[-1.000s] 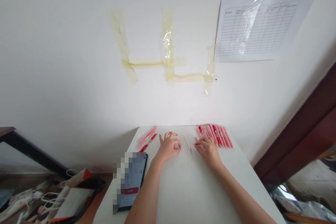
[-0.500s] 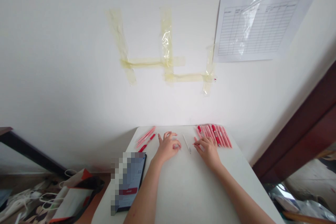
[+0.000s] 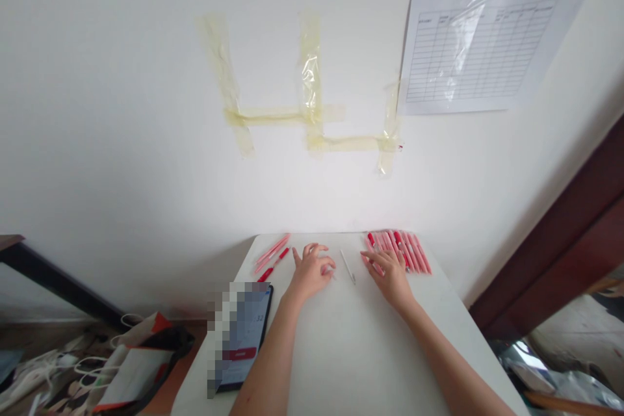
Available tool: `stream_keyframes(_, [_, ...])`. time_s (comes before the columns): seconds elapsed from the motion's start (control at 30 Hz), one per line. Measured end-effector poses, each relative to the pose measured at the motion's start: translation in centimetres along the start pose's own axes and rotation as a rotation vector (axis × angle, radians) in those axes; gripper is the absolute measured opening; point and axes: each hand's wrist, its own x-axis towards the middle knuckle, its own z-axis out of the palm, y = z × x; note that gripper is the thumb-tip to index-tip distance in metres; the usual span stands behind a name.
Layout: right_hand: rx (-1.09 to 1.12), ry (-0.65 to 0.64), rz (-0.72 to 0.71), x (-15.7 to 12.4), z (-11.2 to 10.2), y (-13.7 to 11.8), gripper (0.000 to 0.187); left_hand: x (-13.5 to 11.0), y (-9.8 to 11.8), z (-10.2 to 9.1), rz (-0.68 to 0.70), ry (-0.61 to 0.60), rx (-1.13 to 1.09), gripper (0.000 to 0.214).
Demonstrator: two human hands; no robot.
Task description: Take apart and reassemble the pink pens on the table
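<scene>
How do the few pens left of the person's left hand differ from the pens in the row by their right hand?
The left group of pens holds only a few, lying slanted and loosely spread, while the right row of pens holds many, packed side by side. The right hand reaches onto the right row of pens; no hand lies on the left group of pens. Both are pink-and-red pens lying on the white table.

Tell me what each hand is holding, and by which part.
The left hand curls its fingers; whether they hold anything cannot be told. The right hand touches the row of pink pens; no grip shows.
</scene>
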Motion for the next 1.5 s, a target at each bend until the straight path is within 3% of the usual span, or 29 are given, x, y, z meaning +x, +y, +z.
stream_keyframes(0.13, [0.016,0.021,-0.01,0.1,0.2,-0.3,0.028,-0.2,0.2,-0.4,-0.012,0.016,0.004,0.006])
stream_keyframes(0.27, [0.071,0.028,0.001,0.5,-0.1,-0.9,0.029,-0.4,0.4,-0.4,-0.009,0.002,-0.002,0.01])
stream_keyframes(0.4, [0.097,0.083,0.048,1.4,-2.0,-1.1,0.032,-0.5,0.6,-0.3,0.003,-0.028,-0.016,0.025])
stream_keyframes(0.63, [0.088,0.044,0.116,2.2,-5.1,-1.4,0.025,-0.5,1.1,-0.4,-0.019,-0.054,0.008,0.02])
stream_keyframes(0.87, [0.077,-0.132,0.069,2.2,-2.0,-3.6,0.015,-0.4,1.2,-0.1,-0.037,-0.016,0.025,0.023])
stream_keyframes(1.1, [0.079,-0.191,0.02,2.3,1.3,-4.6,0.013,-0.3,0.9,0.2,-0.034,-0.016,0.009,0.018])
stream_keyframes(1.5, [-0.089,-0.26,-0.053,1.7,2.7,-4.7,0.012,-0.2,0.0,0.1,-0.065,-0.034,0.028,0.017])
